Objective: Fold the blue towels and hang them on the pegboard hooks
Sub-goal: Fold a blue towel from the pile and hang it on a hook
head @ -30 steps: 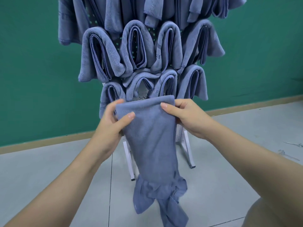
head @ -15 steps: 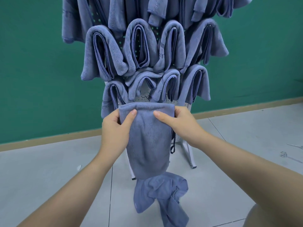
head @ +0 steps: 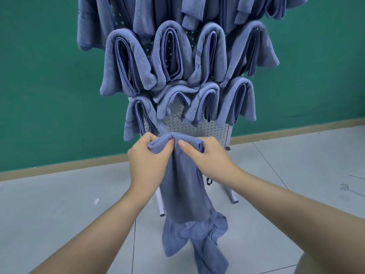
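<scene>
A folded blue towel [head: 183, 186] hangs lengthwise in front of the white pegboard [head: 197, 128], its top edge bunched between both hands. My left hand [head: 148, 161] grips the top left corner with curled fingers. My right hand [head: 205, 159] pinches the top right part, thumb on the front. The towel's top sits just below the lowest row of hung towels [head: 237, 101]. Several folded blue towels [head: 169, 56] hang on hooks in rows above. More blue cloth [head: 197, 240] lies crumpled on the floor under the held towel.
The pegboard stands on white legs [head: 233, 196] on a grey tiled floor [head: 59, 204]. A green wall [head: 39, 76] with a tan skirting is behind it. Loose metal hooks [head: 353, 188] lie on the floor at the right.
Both hands have moved closer together and a little lower, bunching the towel's top edge from flat into a narrow fold. The view has dipped, showing bare pegboard above the hands.
</scene>
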Motion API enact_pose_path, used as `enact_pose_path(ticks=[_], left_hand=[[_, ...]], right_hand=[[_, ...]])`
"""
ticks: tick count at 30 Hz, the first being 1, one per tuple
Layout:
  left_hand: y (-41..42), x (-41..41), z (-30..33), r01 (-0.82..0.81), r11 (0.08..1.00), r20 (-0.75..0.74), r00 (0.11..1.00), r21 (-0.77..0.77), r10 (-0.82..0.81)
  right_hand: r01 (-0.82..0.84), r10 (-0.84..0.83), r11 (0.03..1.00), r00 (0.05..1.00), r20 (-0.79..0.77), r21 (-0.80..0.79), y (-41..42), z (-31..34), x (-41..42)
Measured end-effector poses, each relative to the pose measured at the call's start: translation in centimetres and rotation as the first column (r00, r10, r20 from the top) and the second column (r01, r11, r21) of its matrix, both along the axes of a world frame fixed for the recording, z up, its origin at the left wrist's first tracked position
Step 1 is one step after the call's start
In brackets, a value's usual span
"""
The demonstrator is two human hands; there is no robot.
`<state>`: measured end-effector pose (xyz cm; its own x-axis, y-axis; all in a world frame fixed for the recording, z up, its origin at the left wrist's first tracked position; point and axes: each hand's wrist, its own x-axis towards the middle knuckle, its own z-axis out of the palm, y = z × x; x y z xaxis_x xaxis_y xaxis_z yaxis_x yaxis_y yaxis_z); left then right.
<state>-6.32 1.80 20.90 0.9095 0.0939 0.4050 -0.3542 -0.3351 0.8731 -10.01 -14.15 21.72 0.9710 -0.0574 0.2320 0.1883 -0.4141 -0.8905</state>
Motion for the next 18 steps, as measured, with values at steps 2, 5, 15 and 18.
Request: enact_pose_path(ticks=[2,5,15,18], left_hand=[[-0.22,-0.12,0.01,-0.003,1.000,0.007,1.000,0.009,0.003],[-0.46,-0.37,0.06,0.021,1.000,0.002,1.000,-0.001,-0.021],[-0.72,-0.88,0.20,0.008,1.000,0.001,1.000,-0.007,-0.008],[-0.86,-0.92,0.17,-0.001,1.000,-0.006,1.000,-0.009,0.001]], right_hand=[[0.000,0.000,0.999,1.000,-0.005,-0.045,0.11,-0.06,-0.03],[0.009,-0.009,0.996,1.000,-0.005,-0.090,0.01,-0.19,0.14],[0.052,-0.047,0.991,0.998,0.041,-0.122,-0.33,-0.13,0.39],[0.034,-0.030,0.992,0.999,0.040,-0.121,-0.16,-0.07,0.15]])
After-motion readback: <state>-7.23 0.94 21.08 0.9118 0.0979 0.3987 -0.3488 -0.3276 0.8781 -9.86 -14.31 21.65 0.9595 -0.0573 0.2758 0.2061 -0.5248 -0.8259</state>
